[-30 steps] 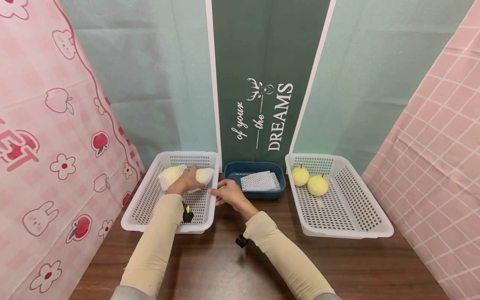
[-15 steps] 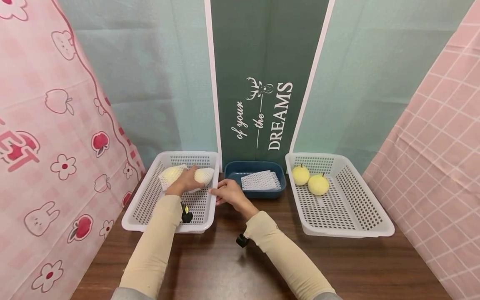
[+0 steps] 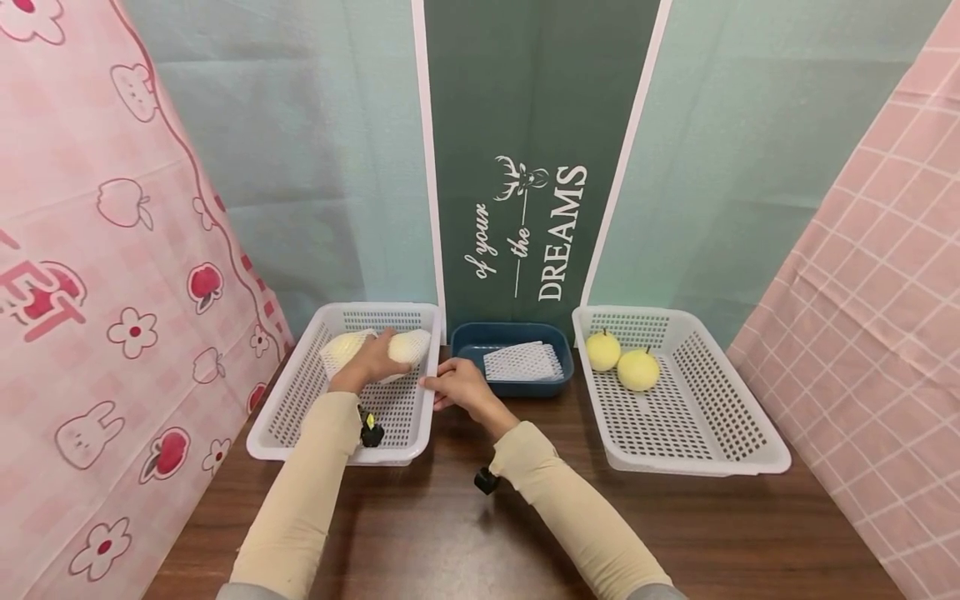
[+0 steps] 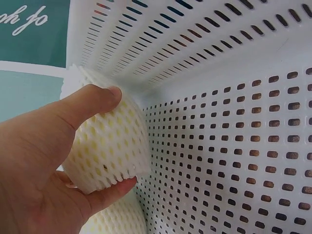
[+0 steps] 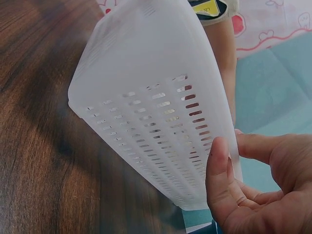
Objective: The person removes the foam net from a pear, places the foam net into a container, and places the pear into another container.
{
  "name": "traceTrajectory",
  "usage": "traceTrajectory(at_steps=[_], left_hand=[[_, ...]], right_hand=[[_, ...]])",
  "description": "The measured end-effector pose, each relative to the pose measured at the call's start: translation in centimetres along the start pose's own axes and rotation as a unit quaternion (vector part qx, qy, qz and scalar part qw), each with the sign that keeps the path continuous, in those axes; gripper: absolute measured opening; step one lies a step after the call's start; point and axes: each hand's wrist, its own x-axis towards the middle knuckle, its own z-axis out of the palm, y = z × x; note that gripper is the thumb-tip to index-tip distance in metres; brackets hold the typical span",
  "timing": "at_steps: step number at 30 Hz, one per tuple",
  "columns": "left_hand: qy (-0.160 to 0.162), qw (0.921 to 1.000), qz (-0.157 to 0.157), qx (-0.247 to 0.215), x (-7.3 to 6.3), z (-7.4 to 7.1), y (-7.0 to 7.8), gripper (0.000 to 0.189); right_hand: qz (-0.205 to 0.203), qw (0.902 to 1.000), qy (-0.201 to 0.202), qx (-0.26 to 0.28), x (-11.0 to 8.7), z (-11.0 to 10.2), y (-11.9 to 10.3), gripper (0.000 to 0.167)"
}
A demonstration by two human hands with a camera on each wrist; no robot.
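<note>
In the head view my left hand (image 3: 371, 364) reaches into the left white plastic basket (image 3: 266, 454). Its thumb and fingers curl round a pale yellow pear in a white foam net (image 4: 114, 141) near the basket's back right corner. Another netted pear (image 3: 342, 347) lies just left of that hand. My right hand (image 3: 465, 389) is at the outer right side of the same basket. The right wrist view shows its thumb against the perforated wall (image 5: 146, 117) and its forefinger over the rim, pinching the edge.
A dark blue tray (image 3: 512, 388) with flat white foam nets (image 3: 523, 362) stands at the back middle. To the right, another white basket (image 3: 671, 467) holds two bare yellow pears (image 3: 638, 370). Curtains rise behind and at both sides of the brown wooden table (image 3: 435, 533).
</note>
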Motion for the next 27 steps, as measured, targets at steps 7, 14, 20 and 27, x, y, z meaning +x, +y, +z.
traceTrajectory(at_steps=[7,14,20,27], left_hand=[[0.008,0.9998,0.016,0.006,-0.3,-0.3,0.5,0.084],[0.014,0.9994,0.033,0.003,-0.7,-0.6,0.8,0.085],[0.022,0.9985,0.050,-0.003,-0.9,-1.2,1.5,0.082],[0.023,0.9980,0.058,0.001,-1.2,-1.7,2.3,0.083]], right_hand=[[-0.004,1.0000,0.001,0.000,0.0,0.0,0.0,0.037],[-0.003,1.0000,0.004,-0.004,0.0,0.1,0.1,0.037],[-0.001,0.9999,0.005,-0.010,0.2,0.0,0.2,0.037],[-0.003,0.9999,0.004,-0.010,0.0,0.1,0.1,0.038]])
